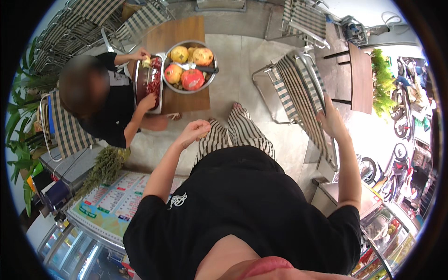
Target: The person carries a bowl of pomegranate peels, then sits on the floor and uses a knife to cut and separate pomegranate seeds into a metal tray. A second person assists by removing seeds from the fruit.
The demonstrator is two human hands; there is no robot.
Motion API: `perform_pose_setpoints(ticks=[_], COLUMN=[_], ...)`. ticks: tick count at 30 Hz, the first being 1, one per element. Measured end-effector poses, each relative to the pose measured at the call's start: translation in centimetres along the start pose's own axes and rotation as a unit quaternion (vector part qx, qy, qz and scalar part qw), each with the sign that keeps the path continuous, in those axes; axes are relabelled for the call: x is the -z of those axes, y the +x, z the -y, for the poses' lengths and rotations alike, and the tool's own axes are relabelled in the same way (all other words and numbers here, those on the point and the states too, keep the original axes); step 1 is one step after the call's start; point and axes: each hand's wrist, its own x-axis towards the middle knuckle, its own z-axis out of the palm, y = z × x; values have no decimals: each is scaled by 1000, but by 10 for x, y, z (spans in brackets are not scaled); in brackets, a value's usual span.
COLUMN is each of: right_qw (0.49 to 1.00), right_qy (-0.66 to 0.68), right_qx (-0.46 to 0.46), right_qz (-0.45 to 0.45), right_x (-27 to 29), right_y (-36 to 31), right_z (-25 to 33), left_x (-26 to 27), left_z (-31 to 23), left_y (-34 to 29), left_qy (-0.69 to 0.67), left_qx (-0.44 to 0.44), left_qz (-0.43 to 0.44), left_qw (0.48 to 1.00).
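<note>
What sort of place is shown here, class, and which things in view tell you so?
Probably a small café or juice shop: several metal-framed checked chairs, a menu-like printed sheet and a glass-sided display case suggest it.

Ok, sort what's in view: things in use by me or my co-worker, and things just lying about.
In use:
- striped folding chair, your right hand on it
- tray of red seeds, co-worker's hands at it
- bowl of fruit beside it, apparently theirs too

Lying about:
- wooden table at right
- green plant behind it
- checked chairs, upper left
</note>
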Motion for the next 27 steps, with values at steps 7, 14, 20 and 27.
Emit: perform_pose_setpoints(ticks=[7, 14, 20, 27], right_qw=[944, 948, 833, 850], right_qy=[-206, -100, -90, -243], right_qx=[-58, -237, -263, -400], right_qz=[249, 187, 479, 240], right_x=[23, -8, -177, -330], right_y=[-222, -231, -213, -300], right_z=[-136, -209, -200, -230], left_x=[-66, -135, -125, -57], left_z=[28, 39, 40, 45], left_y=[-5, 1, -20, -53], left_qy=[55, 71, 98, 63], left_qx=[67, 49, 24, 75], left_qz=[58, 99, 37, 0], left_qw=[995, 991, 994, 995])
